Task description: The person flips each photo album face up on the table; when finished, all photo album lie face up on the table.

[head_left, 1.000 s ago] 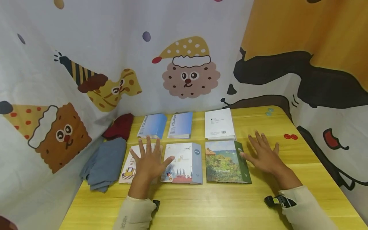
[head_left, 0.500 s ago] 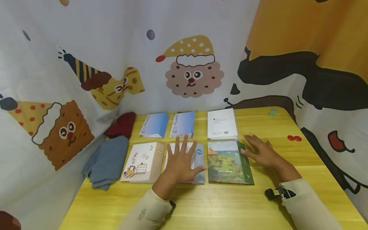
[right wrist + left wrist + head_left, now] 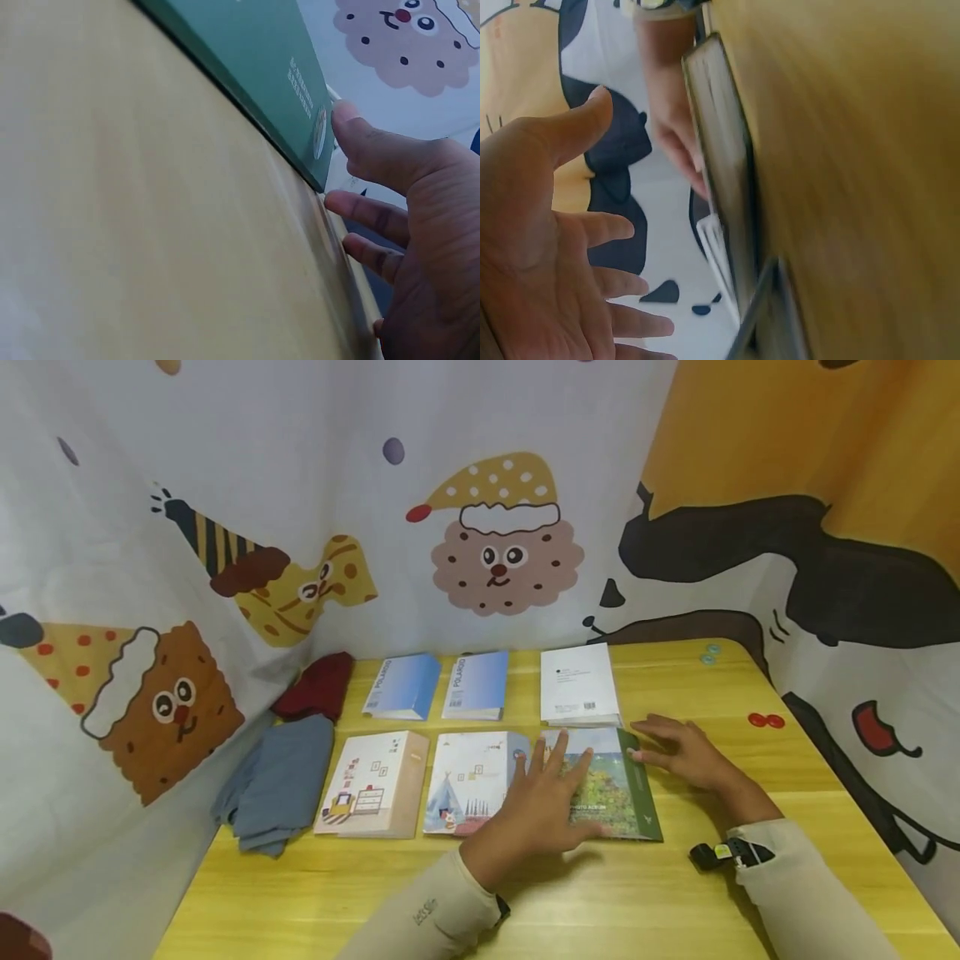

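In the head view a green-spined photo album (image 3: 609, 785) with a landscape cover lies at the right of the front row. My left hand (image 3: 536, 814) spreads over its left part, fingers straight and holding nothing; it hides part of the cover. The left wrist view shows that palm (image 3: 525, 247) with the fingers extended, apart from the album's edge (image 3: 724, 135). My right hand (image 3: 686, 756) is at the album's upper right corner, its fingers loosely bent. In the right wrist view the thumb (image 3: 375, 150) is right at the end of the green spine (image 3: 255, 75).
Two illustrated albums, one with a cabinet picture (image 3: 367, 785) and one with a tent (image 3: 457, 785), lie to the left. Behind are two blue POLAROID albums (image 3: 397, 685) and a white album (image 3: 576, 681). Folded blue cloth (image 3: 281, 785), dark red cloth (image 3: 315, 685) and red round pieces (image 3: 767, 720) flank them.
My left hand has moved right, from above the leftmost album across the tent album to the green-spined one. The right hand's fingers have bent a little; it stays near the same corner.
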`<state>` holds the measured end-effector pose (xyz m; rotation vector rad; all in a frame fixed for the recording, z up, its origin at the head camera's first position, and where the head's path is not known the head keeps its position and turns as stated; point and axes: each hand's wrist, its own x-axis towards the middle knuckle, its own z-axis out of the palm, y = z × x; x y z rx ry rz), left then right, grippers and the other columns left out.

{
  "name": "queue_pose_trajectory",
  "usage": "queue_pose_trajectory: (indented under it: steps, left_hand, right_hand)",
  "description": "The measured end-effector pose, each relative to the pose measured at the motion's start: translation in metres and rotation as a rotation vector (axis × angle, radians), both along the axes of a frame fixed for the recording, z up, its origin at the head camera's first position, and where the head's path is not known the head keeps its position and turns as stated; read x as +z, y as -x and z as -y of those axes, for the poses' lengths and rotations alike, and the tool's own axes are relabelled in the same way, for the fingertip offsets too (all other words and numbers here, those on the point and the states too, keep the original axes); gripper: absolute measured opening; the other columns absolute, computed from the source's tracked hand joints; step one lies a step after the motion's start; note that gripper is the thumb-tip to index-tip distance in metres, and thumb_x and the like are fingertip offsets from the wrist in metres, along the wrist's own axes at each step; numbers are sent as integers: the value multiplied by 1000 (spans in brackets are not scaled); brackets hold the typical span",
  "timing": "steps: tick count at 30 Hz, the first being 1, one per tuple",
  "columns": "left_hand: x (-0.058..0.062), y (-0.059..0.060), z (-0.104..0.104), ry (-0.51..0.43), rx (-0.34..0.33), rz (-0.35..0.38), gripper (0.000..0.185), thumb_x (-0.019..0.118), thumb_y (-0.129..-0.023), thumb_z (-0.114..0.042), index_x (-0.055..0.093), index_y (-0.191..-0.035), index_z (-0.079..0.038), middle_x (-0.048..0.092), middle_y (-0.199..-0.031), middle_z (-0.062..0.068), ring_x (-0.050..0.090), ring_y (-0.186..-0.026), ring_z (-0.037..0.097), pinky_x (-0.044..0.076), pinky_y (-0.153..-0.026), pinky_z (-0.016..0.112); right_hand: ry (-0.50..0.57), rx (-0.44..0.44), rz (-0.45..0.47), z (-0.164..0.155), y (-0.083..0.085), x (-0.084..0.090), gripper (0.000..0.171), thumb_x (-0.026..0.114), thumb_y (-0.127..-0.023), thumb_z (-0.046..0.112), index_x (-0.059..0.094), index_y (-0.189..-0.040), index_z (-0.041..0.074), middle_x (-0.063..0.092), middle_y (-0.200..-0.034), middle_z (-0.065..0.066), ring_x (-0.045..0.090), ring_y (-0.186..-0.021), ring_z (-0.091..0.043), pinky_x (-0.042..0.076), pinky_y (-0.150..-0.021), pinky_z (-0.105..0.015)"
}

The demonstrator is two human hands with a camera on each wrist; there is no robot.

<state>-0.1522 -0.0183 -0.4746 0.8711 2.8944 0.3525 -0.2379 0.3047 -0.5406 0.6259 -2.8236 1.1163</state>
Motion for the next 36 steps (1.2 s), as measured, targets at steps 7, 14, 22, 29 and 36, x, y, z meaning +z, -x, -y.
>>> queue_pose_trajectory:
  steps: [7,14,22,29,36]
  left_hand:
    - [-9,-6,-24,68,-40,20,101,58,-95,-84,20,-176,-36,6,-186,12,21,-168,48,35,-130,67]
    - [-21,-11,-42,102,-50,25,99,56,-95,-85,18,-175,-41,10,-186,8,20,-169,46,34,-130,67]
    - [-33,-16,-49,132,-53,64,94,56,-98,-82,14,-174,-47,9,-186,6,14,-169,51,25,-130,76]
    - [-32,-19,-53,184,-40,36,83,50,-103,-76,14,-174,-49,10,-186,6,16,-168,52,28,-127,78]
    - [-33,-19,-56,184,-20,4,79,50,-106,-72,18,-173,-48,14,-186,6,20,-167,52,30,-126,78]
  right_hand:
    - [21,-4,-7,-3,-2,-8,55,86,-96,23,70,-147,8,54,-159,-35,41,-151,-63,6,-118,-92]
    - [53,-8,36,-4,-5,-6,55,86,-95,22,71,-146,9,53,-160,-34,39,-153,-61,-2,-123,-88]
    - [35,2,27,-4,-6,-10,54,88,-92,22,73,-143,11,55,-159,-32,40,-153,-61,-1,-123,-88]
    - [-7,7,42,-2,-5,-7,55,88,-93,25,72,-144,12,52,-162,-32,38,-155,-60,-2,-124,-87]
    - [3,7,51,-1,-6,-5,53,87,-94,24,73,-143,9,52,-161,-33,40,-154,-59,-2,-124,-87]
